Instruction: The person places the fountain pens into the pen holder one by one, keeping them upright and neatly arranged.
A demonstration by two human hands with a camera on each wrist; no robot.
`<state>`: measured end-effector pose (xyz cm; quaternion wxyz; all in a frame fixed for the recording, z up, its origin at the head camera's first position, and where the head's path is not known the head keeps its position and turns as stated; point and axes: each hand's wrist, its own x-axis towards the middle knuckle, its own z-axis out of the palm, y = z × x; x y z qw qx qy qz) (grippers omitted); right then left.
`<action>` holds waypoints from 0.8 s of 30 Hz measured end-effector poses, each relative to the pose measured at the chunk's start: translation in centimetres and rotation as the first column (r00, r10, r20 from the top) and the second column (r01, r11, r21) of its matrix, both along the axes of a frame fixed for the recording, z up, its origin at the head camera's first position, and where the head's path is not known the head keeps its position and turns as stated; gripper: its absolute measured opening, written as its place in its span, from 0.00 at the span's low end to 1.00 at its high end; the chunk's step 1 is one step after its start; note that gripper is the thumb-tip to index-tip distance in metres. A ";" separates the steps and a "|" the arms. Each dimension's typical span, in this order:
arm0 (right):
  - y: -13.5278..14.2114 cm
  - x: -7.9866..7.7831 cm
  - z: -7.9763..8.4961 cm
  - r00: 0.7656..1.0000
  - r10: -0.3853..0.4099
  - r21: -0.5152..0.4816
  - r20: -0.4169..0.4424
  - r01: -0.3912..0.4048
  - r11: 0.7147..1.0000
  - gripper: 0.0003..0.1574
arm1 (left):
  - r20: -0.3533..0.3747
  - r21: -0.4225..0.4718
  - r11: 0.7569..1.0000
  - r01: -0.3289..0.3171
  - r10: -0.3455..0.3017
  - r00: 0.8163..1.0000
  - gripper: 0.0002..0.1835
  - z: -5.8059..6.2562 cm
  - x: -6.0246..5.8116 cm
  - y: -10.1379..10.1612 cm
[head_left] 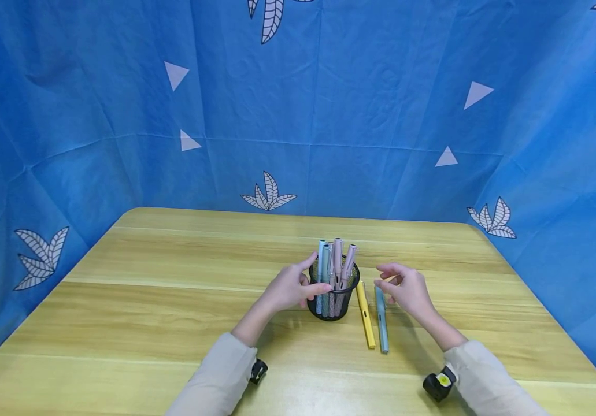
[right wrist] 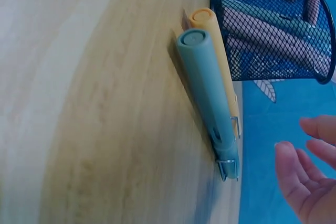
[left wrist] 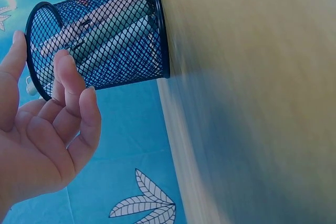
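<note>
A black mesh pen holder (head_left: 333, 294) stands upright, with several capped pens in it, light blue, teal and mauve (head_left: 338, 254). My left hand (head_left: 291, 284) holds it at the rim, thumb across the front and index finger along the left side; in the left wrist view the other fingers curl beside the mesh (left wrist: 115, 40). To the right of the holder a yellow pen (head_left: 366, 318) and a blue-green pen (head_left: 382, 323) lie side by side on the table. My right hand (head_left: 407, 289) hovers by the blue-green pen's far end, fingers loosely bent, holding nothing.
The wooden table (head_left: 147, 300) extends around both hands. Behind it hangs a blue curtain (head_left: 360, 104) printed with leaves and triangles. Small black devices sit at each wrist, one on the left sleeve (head_left: 219, 370) and one on the right sleeve (head_left: 485, 375).
</note>
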<state>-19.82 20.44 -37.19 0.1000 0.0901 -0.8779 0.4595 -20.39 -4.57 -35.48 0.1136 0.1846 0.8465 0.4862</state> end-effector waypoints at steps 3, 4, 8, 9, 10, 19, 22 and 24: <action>0.4 -0.1 -0.1 0.997 0.029 -0.022 0.073 -0.028 0.999 0.21 | 0.006 -0.002 1.000 -0.004 0.004 1.000 0.44 0.0 0.0 0.0; 0.5 -0.2 -0.2 0.995 0.037 -0.028 0.095 -0.035 0.999 0.22 | 0.004 -0.003 1.000 -0.004 0.004 1.000 0.44 0.0 0.0 0.0; 0.8 -0.4 -0.3 0.986 0.054 -0.028 0.159 -0.050 0.998 0.24 | -0.004 -0.005 1.000 0.001 -0.001 1.000 0.44 0.0 0.0 0.0; 0.8 -0.4 -0.3 0.983 0.057 -0.025 0.172 -0.053 0.998 0.24 | -0.004 -0.004 1.000 0.001 -0.001 1.000 0.44 0.0 0.0 0.0; 0.9 -0.4 -0.3 0.981 0.058 -0.019 0.183 -0.056 0.998 0.25 | -0.004 -0.005 1.000 0.001 -0.001 1.000 0.44 0.0 0.0 0.0; 1.1 -0.3 -0.3 0.953 0.096 0.035 0.288 -0.111 0.993 0.29 | -0.016 -0.004 1.000 0.003 -0.003 1.000 0.44 -0.2 -0.1 0.0; 1.2 -0.4 -0.5 0.939 0.106 0.047 0.327 -0.128 0.991 0.31 | -0.019 -0.007 1.000 0.003 -0.003 1.000 0.44 -0.2 -0.1 0.0; 1.3 -0.5 -0.7 0.930 0.108 0.055 0.351 -0.136 0.989 0.34 | -0.020 -0.010 1.000 0.004 -0.005 1.000 0.44 -0.2 -0.1 0.0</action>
